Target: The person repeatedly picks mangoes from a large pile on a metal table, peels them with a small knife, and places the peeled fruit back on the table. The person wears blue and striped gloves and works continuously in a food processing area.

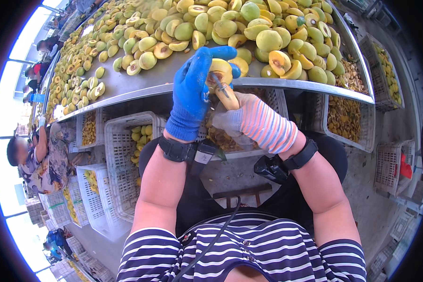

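My left hand [194,84], in a blue coated glove, holds a halved yellow peach [221,68] with its cut face towards me. In a striped knit glove, my right hand [253,116] grips the wooden handle [229,100] of a small pitting tool. Its metal blade [218,81] reaches into the middle of the peach half, where the tip is hidden. Both hands are just over the near metal rim [296,84] of a sorting table. Whole and halved yellow-green peaches [224,28] are heaped on the tabletop beyond them.
Peach pits and scraps [352,75] lie at the table's right corner. Below stand plastic crates, one with scraps [343,116] at right, another with peach halves [141,137] at left. A co-worker [38,158] sits at the left. A crate of peaches [384,70] stands beyond the right edge.
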A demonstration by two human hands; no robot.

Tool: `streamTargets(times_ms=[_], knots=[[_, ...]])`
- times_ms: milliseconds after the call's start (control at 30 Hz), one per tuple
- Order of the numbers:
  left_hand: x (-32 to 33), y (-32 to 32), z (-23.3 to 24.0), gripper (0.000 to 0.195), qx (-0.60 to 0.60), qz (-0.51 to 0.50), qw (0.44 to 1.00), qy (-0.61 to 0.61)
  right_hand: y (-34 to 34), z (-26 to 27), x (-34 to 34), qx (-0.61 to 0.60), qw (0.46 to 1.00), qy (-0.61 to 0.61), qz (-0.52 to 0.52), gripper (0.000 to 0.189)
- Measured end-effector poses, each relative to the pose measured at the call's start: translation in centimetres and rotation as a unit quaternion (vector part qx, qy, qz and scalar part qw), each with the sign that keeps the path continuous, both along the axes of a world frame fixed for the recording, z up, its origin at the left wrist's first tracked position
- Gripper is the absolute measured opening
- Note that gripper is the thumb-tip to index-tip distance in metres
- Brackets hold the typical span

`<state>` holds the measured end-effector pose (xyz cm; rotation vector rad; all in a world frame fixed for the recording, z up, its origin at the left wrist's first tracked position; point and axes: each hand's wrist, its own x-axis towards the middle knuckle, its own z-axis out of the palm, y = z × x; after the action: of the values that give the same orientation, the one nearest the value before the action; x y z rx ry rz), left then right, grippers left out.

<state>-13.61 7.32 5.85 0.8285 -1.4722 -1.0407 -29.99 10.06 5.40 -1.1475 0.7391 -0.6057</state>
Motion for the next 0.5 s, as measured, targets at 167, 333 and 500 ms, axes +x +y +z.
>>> streamTargets(times_ms=[167,333,500], knots=[[-0.7,-0.3,0.7,0.038,-0.008,-0.016,0.999,0.039,-0.2,1.9,-1.1,0.162,0.987,0.008,0.024,0.015],[-1.3,0.2,0.6,0.034,0.177,-0.013,0.978,0.111,0.4,1.5,-1.1,0.220,0.974,0.001,0.056,0.014],[-0.1,-0.4,1.0,0.037,0.201,-0.122,0.972,-0.002,0.8,0.3,-1.1,0.212,0.972,-0.026,0.094,0.016]])
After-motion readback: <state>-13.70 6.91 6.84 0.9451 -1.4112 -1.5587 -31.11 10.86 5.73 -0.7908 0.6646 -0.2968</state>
